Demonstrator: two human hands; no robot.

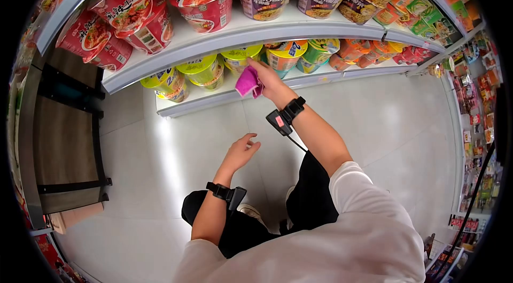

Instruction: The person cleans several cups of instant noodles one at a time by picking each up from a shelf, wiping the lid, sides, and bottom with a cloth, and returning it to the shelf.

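Observation:
My right hand [270, 81] is closed on a folded magenta cloth [248, 82], reaching to the front of the lower shelf. Its fingertips overlap a yellow-green lidded instant noodle cup [239, 54] there. More noodle cups stand on both sides, a yellow-green one [202, 69] to the left and an orange-labelled one [286, 57] to the right. Above the floor, in front of my knees, my left hand [240, 153] hangs with its fingers loosely curled and apart, holding nothing. A black strap with a small device [286, 115] sits on my right wrist, another [226, 193] on my left.
The upper shelf edge [267, 37] juts out over the lower row. Red noodle tubs [206, 13] and purple ones [265, 1] are stacked on it. A dark brown panelled unit [67, 122] stands at left, packed goods racks [475, 122] at right. Grey tiles [374, 117] cover the floor.

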